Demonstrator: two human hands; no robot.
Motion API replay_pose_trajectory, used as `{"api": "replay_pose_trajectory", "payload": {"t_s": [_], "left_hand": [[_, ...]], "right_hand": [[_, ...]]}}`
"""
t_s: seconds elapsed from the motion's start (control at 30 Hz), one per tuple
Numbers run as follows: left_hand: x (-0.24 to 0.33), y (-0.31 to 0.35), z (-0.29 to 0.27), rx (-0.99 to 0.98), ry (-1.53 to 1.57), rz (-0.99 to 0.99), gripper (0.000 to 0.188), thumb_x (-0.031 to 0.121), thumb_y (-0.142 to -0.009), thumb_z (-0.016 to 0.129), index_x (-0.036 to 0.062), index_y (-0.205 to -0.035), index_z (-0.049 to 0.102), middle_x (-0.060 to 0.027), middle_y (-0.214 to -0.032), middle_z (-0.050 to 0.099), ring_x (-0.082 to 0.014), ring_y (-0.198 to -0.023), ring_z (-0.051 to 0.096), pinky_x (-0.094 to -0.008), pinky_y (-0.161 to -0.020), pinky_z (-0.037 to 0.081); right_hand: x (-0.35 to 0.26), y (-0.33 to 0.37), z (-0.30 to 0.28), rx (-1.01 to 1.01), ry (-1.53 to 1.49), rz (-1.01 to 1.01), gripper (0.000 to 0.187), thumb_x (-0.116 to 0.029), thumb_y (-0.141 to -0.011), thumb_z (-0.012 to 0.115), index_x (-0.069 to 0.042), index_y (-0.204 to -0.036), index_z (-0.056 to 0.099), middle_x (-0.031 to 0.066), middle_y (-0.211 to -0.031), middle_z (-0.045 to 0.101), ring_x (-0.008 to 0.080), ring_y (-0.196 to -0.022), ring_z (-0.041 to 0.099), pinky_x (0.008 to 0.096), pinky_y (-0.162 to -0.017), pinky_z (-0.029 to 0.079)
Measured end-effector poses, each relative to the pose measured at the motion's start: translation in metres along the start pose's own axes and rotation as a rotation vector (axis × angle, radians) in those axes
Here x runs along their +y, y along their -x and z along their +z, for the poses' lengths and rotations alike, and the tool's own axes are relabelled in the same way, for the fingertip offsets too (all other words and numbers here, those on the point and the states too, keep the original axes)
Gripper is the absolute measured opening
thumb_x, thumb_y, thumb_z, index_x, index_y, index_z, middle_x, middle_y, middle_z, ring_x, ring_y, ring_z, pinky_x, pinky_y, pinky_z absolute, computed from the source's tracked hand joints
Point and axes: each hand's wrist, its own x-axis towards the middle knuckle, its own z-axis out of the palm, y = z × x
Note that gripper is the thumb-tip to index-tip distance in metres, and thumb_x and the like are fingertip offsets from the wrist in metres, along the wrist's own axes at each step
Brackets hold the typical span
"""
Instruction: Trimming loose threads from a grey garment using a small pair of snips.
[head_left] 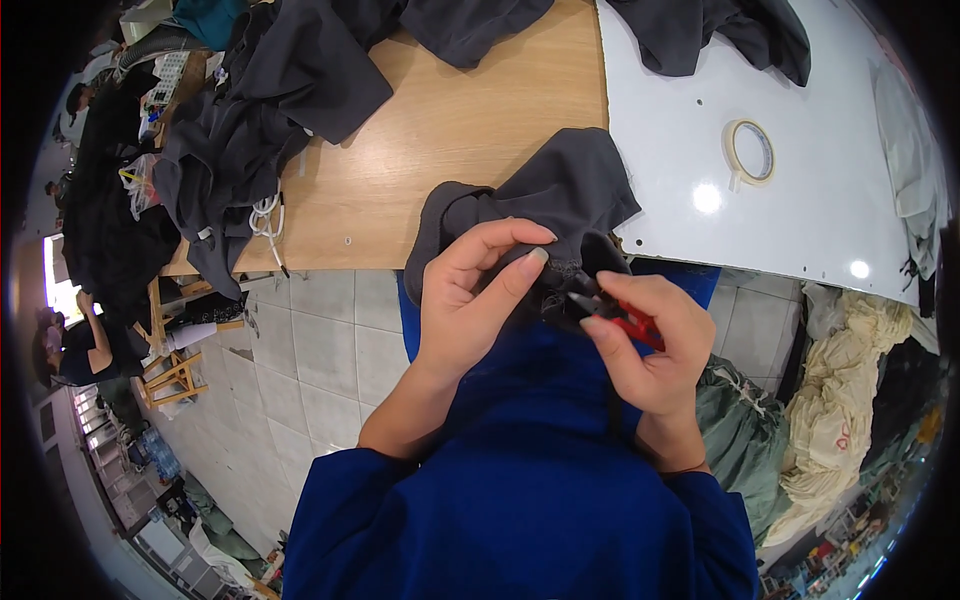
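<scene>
A dark grey cloth garment [570, 180] lies over the table's near edge, part of it hanging down in front of me. My left hand [470, 285] pinches the garment between thumb and fingers near a seam. Closed around red-handled thread snips [637, 325] is my right hand [650, 330]. The dark tips of the snips point left, close beside the bunched seam and just right of my left fingertips. Whether the blades touch the cloth I cannot tell.
On the white tabletop [680, 130] lies a roll of masking tape [749, 152]. More dark grey garments [300, 70] are heaped across the wooden tabletop [470, 110], with a white cord [266, 218] by them. Cream and green sacks [835, 420] stand right; another person [75, 345] is far left.
</scene>
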Motion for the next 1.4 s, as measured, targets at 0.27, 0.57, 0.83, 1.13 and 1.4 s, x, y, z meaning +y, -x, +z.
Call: {"api": "replay_pose_trajectory", "payload": {"t_s": [0.27, 0.57, 0.83, 1.13, 1.4], "left_hand": [[0.002, -0.004, -0.008, -0.093, -0.357, 0.167, 0.014, 0.005, -0.084, 0.061, 0.0024, -0.097, 0.067, -0.0011, -0.087, 0.066, -0.0072, -0.080, 0.059, -0.0408, -0.106, 0.026], [0.001, -0.002, -0.008, -0.112, -0.329, 0.125, 0.015, 0.004, -0.085, 0.060, 0.0035, -0.098, 0.066, -0.0009, -0.087, 0.066, -0.0073, -0.078, 0.059, -0.0397, -0.107, 0.024], [-0.001, 0.000, -0.002, -0.096, -0.193, 0.091, 0.020, 0.001, -0.087, 0.055, 0.0008, -0.105, 0.064, -0.0013, -0.090, 0.066, -0.0043, -0.076, 0.057, -0.0316, -0.105, 0.024], [0.005, 0.000, -0.006, -0.088, -0.146, 0.049, 0.021, -0.002, -0.088, 0.053, -0.0018, -0.107, 0.062, -0.0034, -0.095, 0.064, -0.0036, -0.085, 0.056, -0.0218, -0.091, 0.037], [0.012, -0.001, -0.002, -0.110, -0.099, 0.024, 0.026, -0.005, -0.086, 0.054, -0.0022, -0.112, 0.056, -0.0051, -0.098, 0.062, -0.0053, -0.086, 0.057, -0.0172, -0.075, 0.043]], "right_hand": [[0.001, -0.005, -0.002, 0.006, 0.149, -0.054, 0.028, -0.005, -0.062, 0.076, -0.002, -0.088, 0.066, 0.0105, -0.072, 0.065, 0.0218, -0.057, 0.060, 0.0254, -0.052, 0.047], [0.003, -0.004, 0.012, 0.204, -0.115, 0.077, 0.038, -0.008, -0.061, 0.082, -0.002, -0.093, 0.064, 0.0092, -0.071, 0.063, 0.0162, -0.055, 0.059, 0.0232, -0.050, 0.045], [0.014, 0.000, 0.022, 0.143, 0.213, -0.243, 0.029, -0.004, -0.058, 0.076, -0.007, -0.086, 0.068, 0.0016, -0.053, 0.049, 0.0146, -0.043, 0.044, 0.0265, -0.041, 0.031], [0.019, 0.018, 0.013, 0.234, -0.391, 0.181, 0.058, -0.032, -0.051, 0.087, -0.003, -0.094, 0.062, 0.0031, -0.063, 0.052, 0.0107, -0.052, 0.048, 0.0206, -0.048, 0.036], [0.017, -0.012, -0.018, -0.134, 0.074, -0.101, 0.037, -0.019, -0.059, 0.080, -0.006, -0.092, 0.069, 0.0045, -0.073, 0.063, 0.0167, -0.061, 0.055, 0.0238, -0.054, 0.040]]}}
